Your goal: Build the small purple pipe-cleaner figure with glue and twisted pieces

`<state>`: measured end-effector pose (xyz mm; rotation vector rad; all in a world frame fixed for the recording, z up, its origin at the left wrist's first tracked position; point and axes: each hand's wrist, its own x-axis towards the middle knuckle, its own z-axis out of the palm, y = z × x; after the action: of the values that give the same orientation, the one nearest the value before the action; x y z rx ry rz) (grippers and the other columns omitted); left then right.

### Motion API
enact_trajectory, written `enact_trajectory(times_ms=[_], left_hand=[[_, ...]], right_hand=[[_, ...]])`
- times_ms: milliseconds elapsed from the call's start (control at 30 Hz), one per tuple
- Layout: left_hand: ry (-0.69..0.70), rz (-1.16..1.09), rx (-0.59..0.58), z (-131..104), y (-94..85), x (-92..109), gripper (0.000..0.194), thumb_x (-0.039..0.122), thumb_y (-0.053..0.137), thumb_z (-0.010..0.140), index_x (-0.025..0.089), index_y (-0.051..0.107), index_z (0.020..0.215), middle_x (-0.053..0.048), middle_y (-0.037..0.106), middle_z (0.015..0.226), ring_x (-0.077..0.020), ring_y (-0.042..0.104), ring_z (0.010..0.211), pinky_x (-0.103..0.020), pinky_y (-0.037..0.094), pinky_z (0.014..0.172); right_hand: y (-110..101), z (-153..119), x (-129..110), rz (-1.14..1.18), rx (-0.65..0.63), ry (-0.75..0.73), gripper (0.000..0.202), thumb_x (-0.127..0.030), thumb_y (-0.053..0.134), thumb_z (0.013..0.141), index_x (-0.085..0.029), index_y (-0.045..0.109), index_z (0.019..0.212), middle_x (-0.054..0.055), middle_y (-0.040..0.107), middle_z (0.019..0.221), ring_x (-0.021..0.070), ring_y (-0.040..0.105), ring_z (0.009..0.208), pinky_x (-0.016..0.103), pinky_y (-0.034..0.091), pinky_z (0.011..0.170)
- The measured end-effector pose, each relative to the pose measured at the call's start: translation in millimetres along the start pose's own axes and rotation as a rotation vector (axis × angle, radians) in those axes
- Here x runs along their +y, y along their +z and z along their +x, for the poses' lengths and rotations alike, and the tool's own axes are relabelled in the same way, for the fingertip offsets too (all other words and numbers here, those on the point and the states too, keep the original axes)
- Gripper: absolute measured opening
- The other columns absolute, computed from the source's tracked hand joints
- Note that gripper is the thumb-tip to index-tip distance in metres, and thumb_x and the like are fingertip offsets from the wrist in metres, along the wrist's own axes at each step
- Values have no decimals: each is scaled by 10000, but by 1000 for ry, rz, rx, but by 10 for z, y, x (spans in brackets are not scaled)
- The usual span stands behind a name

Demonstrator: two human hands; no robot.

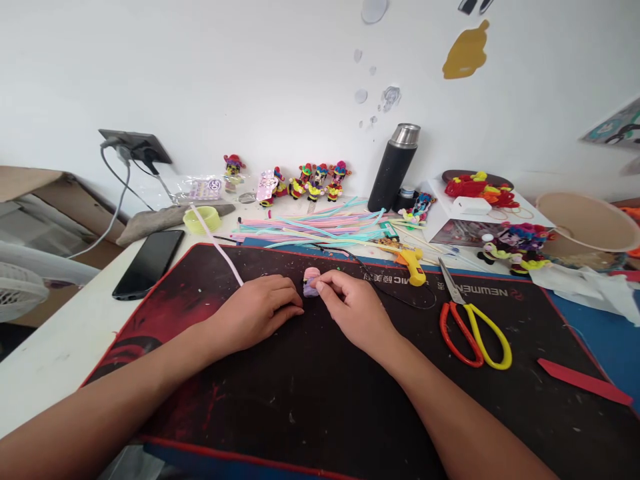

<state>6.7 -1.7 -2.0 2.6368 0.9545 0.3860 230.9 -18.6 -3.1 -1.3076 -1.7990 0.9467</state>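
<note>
A small pink and lilac fuzzy piece (311, 283) is upright over the dark mat (320, 387), pinched at its right side by the thumb and fingers of my right hand (357, 307). Just left of it my left hand (263, 307) rests on the mat, its fingers bent and pressed together; whether anything is in them is hidden. A pale lilac pipe cleaner (217, 245) runs from behind my left hand up toward the wall socket.
Scissors (465, 317), a yellow glue gun (413, 265) and a red strip (584, 381) lie to the right. Behind are pipe cleaners (310, 227), small dolls (321, 183) and a black flask (394, 170). A phone (149, 265) lies left.
</note>
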Motion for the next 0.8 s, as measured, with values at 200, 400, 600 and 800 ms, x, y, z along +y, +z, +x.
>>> enact_trajectory(times_ms=[200, 400, 600, 800], left_hand=[[-44, -13, -20, 1, 35, -8, 130, 226, 568, 1037, 194, 682, 984, -39, 682, 965, -212, 644, 912, -321, 490, 835], [-97, -55, -16, -7, 62, -19, 104, 206, 582, 1027, 201, 670, 972, -32, 678, 971, -202, 648, 910, -307, 486, 836], [-48, 3, -35, -16, 26, 7, 138, 214, 554, 1040, 190, 679, 985, -40, 682, 964, -214, 645, 915, -330, 486, 847], [-29, 34, -64, -23, -30, 67, 104, 199, 594, 1010, 204, 685, 960, -28, 678, 941, -212, 644, 894, -319, 481, 801]], right_hand=[[8, 3, -7, -3, -7, 1, 192, -254, 558, 1032, -263, 749, 1046, 17, 803, 1201, 218, 758, 1078, 332, 543, 934], [-6, 0, -16, -19, -11, -7, 192, -254, 560, 1033, -256, 752, 1023, 25, 807, 1189, 222, 761, 1067, 328, 542, 914], [0, -12, -5, -28, -7, -12, 196, -257, 560, 1035, -268, 756, 1047, 19, 805, 1198, 217, 762, 1070, 320, 543, 900], [-6, -7, -13, -56, -31, 1, 199, -261, 555, 1038, -252, 753, 1055, 29, 810, 1175, 228, 764, 1047, 324, 540, 868]])
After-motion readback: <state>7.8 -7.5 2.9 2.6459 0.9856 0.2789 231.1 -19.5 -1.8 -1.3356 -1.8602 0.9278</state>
